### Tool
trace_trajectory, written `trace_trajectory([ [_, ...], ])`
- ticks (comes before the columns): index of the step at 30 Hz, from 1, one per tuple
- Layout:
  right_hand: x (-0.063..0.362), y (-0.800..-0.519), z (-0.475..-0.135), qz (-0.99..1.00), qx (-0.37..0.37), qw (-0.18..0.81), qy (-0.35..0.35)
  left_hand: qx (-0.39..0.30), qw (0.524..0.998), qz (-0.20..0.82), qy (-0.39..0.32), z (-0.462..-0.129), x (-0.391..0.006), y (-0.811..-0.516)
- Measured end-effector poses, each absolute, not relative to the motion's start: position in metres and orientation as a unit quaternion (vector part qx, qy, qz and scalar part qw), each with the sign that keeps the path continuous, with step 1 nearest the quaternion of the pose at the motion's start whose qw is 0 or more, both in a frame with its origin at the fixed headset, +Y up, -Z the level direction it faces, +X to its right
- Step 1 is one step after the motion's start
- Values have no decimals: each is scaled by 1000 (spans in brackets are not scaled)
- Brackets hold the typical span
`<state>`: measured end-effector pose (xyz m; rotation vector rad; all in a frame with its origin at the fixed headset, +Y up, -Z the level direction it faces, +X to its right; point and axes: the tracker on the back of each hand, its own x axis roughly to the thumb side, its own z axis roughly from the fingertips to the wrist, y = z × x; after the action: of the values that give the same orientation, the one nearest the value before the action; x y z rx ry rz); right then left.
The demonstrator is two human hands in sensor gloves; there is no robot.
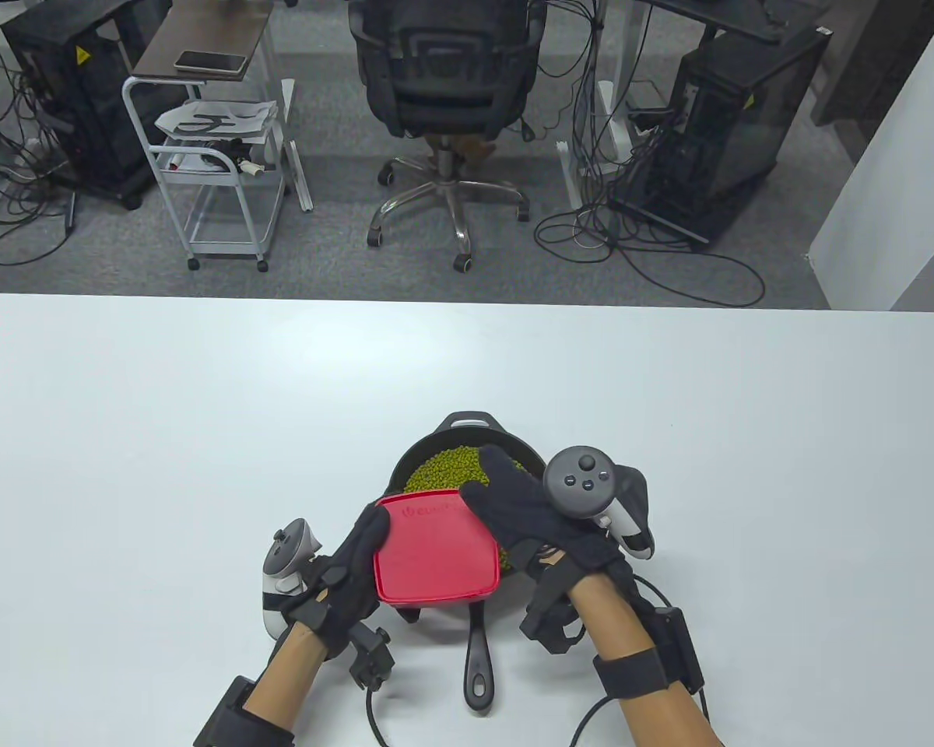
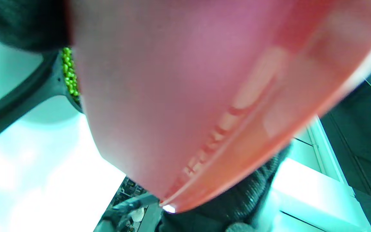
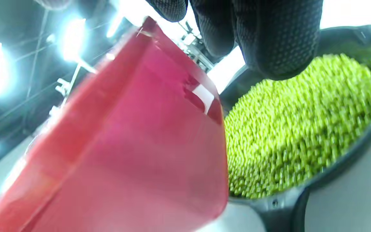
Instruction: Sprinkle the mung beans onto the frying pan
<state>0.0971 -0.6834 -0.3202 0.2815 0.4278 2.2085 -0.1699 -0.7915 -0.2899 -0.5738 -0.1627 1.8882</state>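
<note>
Both hands clamped on tipped red container (image 1: 436,554): left hand (image 1: 354,572) at its left edge, right hand (image 1: 533,517) on top. Frying pan (image 1: 479,622) beneath, heaped with green mung beans (image 1: 444,467).

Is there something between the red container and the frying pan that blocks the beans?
Nothing visible does. The red container, held by the left hand and right hand, is tipped over the frying pan, where mung beans already lie.
</note>
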Motion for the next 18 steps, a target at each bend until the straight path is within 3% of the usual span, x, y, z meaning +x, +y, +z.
trace_trajectory([
  [9, 95, -719, -313, 829, 60, 520, 200, -237, 541, 805, -56, -293, -162, -790],
  [18, 95, -727, -305, 818, 43, 551, 159, -220, 553, 802, -45, -292, -160, -789],
])
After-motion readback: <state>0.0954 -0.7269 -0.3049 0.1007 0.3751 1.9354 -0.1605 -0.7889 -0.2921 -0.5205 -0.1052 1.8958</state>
